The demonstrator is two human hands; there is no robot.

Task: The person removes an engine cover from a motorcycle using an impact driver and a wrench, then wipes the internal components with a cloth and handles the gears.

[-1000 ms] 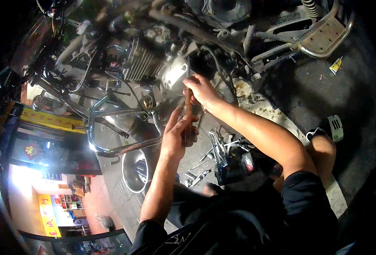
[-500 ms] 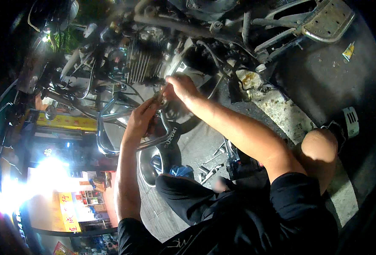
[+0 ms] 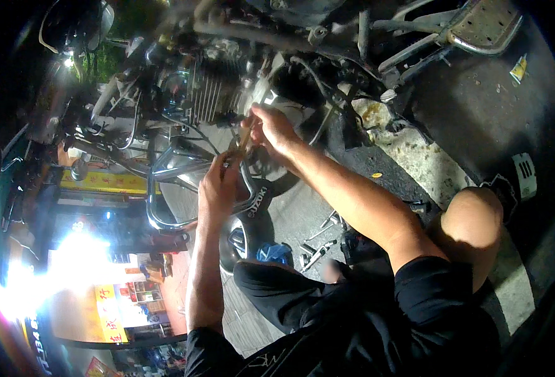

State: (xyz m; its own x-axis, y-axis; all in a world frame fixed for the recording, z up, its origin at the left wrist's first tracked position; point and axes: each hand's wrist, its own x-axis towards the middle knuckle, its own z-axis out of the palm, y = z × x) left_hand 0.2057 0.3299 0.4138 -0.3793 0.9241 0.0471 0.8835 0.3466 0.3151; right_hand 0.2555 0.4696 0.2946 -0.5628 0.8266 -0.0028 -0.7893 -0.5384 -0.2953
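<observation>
A thin, brownish, flat strip (image 3: 246,136) runs between my two hands, just below the finned engine (image 3: 207,97) of a motorcycle. Its exact kind is too small to make out. My right hand (image 3: 275,133) pinches its upper part with thumb and fingers. Around the lower end close the fingers of my left hand (image 3: 218,182), palm partly turned away. Beside the left hand curves a chrome crash bar (image 3: 158,210), and a black tyre (image 3: 260,204) with pale lettering shows behind it.
A round metal basin (image 3: 228,259) stands near my knee beside a blue plastic bag (image 3: 274,252). Several metal tools (image 3: 315,252) lie on the ground. A pale stone kerb (image 3: 431,166) slants along the right, and a yellow tube (image 3: 518,69) lies beyond it. Bright shop light glares at left.
My hands have drawn slightly apart, and more of the brown strip shows between them. The view has shifted a little.
</observation>
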